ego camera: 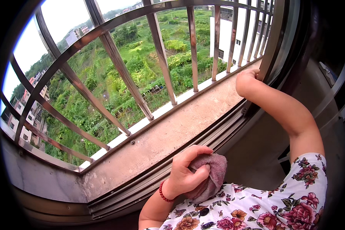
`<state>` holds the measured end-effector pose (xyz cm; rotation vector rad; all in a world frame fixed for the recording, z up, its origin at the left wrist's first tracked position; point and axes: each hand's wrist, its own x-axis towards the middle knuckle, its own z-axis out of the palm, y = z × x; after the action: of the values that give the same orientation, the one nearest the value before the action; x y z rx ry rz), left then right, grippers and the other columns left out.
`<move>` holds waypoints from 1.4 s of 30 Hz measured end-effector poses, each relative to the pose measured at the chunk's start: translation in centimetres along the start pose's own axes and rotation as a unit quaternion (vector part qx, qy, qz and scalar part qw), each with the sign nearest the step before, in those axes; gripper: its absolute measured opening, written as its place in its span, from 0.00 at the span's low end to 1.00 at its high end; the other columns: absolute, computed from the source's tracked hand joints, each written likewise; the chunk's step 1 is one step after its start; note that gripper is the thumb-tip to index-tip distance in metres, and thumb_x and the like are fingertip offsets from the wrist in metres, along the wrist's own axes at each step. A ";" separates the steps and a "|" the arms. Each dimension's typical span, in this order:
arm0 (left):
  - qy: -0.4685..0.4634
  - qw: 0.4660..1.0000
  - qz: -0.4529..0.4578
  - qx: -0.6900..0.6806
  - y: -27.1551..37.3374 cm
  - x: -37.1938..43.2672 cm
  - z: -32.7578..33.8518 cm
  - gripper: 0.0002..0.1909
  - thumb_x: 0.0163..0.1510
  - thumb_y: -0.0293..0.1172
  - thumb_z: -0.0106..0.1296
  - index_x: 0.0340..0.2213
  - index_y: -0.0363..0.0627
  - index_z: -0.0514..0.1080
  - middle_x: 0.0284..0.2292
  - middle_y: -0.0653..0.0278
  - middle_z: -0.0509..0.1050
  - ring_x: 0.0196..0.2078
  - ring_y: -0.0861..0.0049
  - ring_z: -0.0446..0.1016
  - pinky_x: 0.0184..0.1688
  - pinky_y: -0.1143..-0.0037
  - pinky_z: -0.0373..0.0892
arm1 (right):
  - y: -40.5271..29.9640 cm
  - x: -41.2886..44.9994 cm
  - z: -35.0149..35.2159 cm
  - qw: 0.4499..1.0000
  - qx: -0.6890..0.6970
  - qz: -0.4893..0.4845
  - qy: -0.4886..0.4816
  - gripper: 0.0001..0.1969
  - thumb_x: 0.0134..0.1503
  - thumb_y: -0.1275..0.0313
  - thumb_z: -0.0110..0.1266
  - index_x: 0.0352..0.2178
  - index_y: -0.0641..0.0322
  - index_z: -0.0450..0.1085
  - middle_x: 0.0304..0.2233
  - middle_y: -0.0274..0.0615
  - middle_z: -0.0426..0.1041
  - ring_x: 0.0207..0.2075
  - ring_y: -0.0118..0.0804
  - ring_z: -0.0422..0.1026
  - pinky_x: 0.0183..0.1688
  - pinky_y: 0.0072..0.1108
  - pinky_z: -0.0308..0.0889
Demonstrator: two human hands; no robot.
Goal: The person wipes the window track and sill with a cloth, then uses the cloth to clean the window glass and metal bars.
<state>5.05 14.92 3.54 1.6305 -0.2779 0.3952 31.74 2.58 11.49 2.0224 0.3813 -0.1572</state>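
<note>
Bunched in my left hand is a mauve cloth, held close to my chest above the inner edge of the window opening. A red bead bracelet circles that wrist. My right hand reaches out over the sill to the edge of the sliding window's metal frame. Its fingers bend around the outer side of the frame, and the fingertips are mostly hidden. Below both hands run the window's metal tracks, with the worn, stained sill beyond them.
Metal security bars stand along the sill's outer edge, crossed by a curved rail. A bolt sticks up from the sill. Green plots and a white building lie outside. A grey side wall bounds the left end.
</note>
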 end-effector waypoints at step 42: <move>0.086 0.957 0.102 0.256 -6.5 23.1 21.8 0.28 0.52 0.27 0.44 0.50 0.18 0.51 0.31 0.42 0.72 0.28 0.52 0.74 0.31 0.63 0.71 | 10.7 0.9 11.7 0.665 0.124 0.078 0.732 0.20 0.47 0.72 0.51 0.45 0.66 0.67 0.56 0.42 0.55 0.62 0.48 0.43 0.59 0.46 0.45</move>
<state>30.61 -4.84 5.69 2.0646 -0.2238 0.8146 36.73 -12.11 14.79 1.9893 1.1854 1.7265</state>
